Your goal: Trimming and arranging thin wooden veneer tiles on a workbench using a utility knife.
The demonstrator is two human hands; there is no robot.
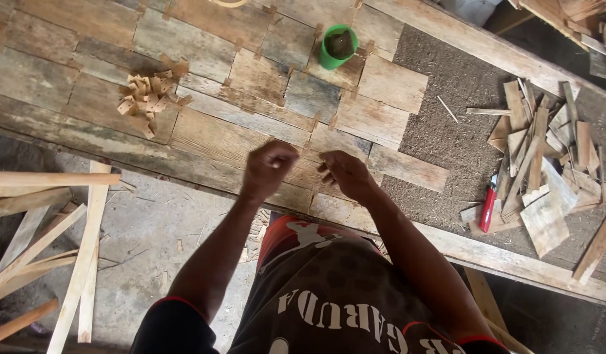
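My left hand (pixel 269 167) is curled into a fist and my right hand (pixel 345 172) has its fingers pinched, perhaps on a small wooden chip, too tiny to tell. Both hover over the patchwork boards (pixel 250 131) on the bench; the pile of chips (pixel 149 97) lies ahead-left, nearer my left.
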